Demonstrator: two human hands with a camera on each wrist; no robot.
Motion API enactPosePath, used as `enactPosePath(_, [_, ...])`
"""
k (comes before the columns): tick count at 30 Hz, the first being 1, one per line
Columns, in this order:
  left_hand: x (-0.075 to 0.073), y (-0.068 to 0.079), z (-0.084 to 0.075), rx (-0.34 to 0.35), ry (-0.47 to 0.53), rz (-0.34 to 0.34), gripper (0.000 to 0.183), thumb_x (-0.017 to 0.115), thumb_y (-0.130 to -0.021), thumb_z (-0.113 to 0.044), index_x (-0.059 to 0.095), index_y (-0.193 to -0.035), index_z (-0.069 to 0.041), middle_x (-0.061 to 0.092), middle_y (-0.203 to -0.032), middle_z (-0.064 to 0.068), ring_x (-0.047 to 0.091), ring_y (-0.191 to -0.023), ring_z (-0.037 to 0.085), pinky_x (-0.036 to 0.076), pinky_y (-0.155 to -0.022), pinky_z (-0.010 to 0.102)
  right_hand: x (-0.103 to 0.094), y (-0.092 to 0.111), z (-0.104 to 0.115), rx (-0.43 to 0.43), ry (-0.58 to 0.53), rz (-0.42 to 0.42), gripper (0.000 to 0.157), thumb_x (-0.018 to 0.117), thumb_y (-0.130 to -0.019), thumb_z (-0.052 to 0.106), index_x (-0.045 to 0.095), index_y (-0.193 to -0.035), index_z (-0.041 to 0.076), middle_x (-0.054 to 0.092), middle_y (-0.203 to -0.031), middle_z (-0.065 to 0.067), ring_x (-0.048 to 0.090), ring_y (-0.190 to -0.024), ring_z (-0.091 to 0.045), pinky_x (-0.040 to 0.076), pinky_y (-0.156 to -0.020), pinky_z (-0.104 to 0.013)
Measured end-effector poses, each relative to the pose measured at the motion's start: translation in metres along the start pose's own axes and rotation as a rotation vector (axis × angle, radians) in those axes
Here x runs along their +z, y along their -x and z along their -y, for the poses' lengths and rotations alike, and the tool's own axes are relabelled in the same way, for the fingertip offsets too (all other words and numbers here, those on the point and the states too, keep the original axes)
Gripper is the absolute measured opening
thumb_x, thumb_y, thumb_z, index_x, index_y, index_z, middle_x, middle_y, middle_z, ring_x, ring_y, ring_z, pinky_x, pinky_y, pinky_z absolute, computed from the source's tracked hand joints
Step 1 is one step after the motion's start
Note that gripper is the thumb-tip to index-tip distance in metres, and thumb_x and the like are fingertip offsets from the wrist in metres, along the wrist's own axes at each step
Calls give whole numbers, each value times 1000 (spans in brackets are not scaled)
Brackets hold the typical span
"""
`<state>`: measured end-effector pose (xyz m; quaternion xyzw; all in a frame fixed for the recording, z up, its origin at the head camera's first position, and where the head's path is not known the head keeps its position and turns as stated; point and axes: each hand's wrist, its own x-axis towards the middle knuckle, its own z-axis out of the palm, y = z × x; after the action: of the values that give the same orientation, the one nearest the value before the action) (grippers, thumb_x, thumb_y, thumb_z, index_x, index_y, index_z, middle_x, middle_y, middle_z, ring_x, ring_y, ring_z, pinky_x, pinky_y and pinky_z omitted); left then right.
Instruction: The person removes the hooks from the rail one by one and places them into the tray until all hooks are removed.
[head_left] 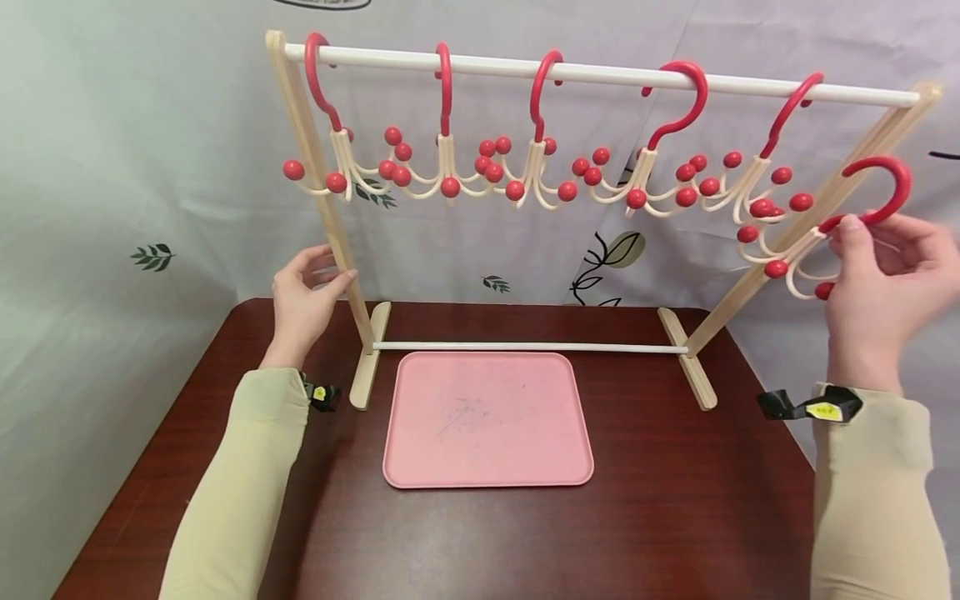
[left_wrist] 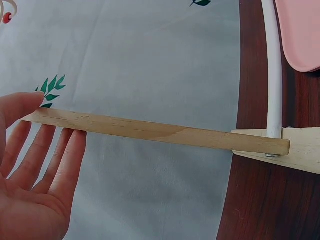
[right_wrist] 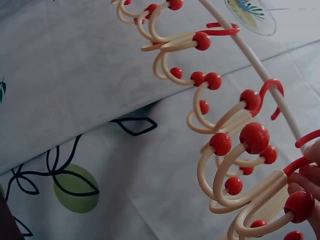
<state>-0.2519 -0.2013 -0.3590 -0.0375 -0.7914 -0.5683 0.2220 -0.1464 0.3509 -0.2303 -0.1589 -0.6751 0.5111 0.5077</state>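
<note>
Red-hooked hanger near right post, pinched in your right hand; your left hand grips left post. Likely light, stiff, slick-hooked; hold at hook base

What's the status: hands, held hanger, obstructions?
Left hand pinching left post. Held hanger pinched at its red hook by right hand, off white bar. Rightmost hung hanger close by; contact unclear.
</note>
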Motion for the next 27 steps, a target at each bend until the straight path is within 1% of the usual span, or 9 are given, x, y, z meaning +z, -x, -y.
enactPosePath(2, [0, 0, 0, 4, -1, -1, 46, 79, -91, -19, 66, -134, -9, 69, -123, 13, 69, -106, 24, 59, -82, 25, -1, 3, -6, -10, 18, 5, 28, 77, -92, 26, 72, -116, 12, 70, -113, -3, 69, -97, -12, 52, -93, -20])
enactPosePath(6, [0, 0, 1, 4, -1, -2, 46, 79, -92, -19, 65, -134, -9, 69, -123, 12, 68, -107, 25, 59, -83, 26, -3, 10, -17, 34, -2, 20, 30, 80, -89, 27, 75, -114, 10, 71, -112, -5, 71, -95, -13, 53, -90, -19])
enactPosePath(9, [0, 0, 1, -3, 1, 1, 46, 78, -92, -19, 65, -135, -9, 68, -124, 13, 68, -108, 26, 59, -84, 27, -3, 18, -26, 39, -9, 28, 28, 82, -88, 21, 76, -111, 7, 73, -107, -7, 72, -90, -12, 55, -86, -18])
enactPosePath(13, [-1, 7, -18, -18, -2, 12, 47, 76, -93, -13, 63, -136, -4, 67, -126, 17, 67, -111, 31, 59, -86, 29, -3, 27, -48, 56, -144, 56, 25, 84, -84, 8, 75, -105, -2, 75, -95, -9, 73, -80, -12, 57, -72, -15])
enactPosePath(16, [-1, 8, -21, -28, -10, 12, 47, 75, -93, -10, 62, -137, -2, 66, -127, 20, 66, -112, 33, 59, -87, 30, -2, 35, -69, 83, -254, 103, 26, 86, -80, 3, 74, -101, -6, 75, -87, -9, 73, -74, -13, 56, -66, -14])
enactPosePath(20, [0, 0, -2, -26, -5, 1, 47, 77, -92, -12, 63, -137, -5, 66, -128, 17, 67, -111, 31, 59, -86, 30, 3, 54, -88, 98, -243, 192, 24, 85, -81, 2, 73, -99, -7, 76, -83, -4, 73, -72, -10, 55, -62, -14])
enactPosePath(23, [0, -1, 0, -17, 10, 0, 47, 78, -91, -14, 64, -136, -8, 67, -127, 15, 68, -109, 27, 59, -85, 28, 9, 72, -97, 83, -166, 262, 22, 84, -82, 2, 73, -98, -7, 75, -82, 1, 72, -72, -7, 53, -58, -12])
enactPosePath(25, [1, -1, 1, -14, 16, 2, 47, 79, -91, -14, 65, -136, -9, 68, -126, 14, 68, -108, 25, 59, -84, 27, 13, 83, -102, 76, -137, 310, 21, 83, -83, 1, 72, -98, -9, 75, -82, 3, 72, -73, -5, 53, -58, -11])
enactPosePath(27, [1, -1, 0, -11, 21, 1, 47, 80, -91, -15, 66, -135, -10, 68, -125, 13, 69, -107, 23, 59, -83, 26, 18, 93, -107, 63, -115, 357, 21, 81, -84, -1, 71, -99, -11, 76, -84, 3, 72, -74, -4, 54, -61, -11])
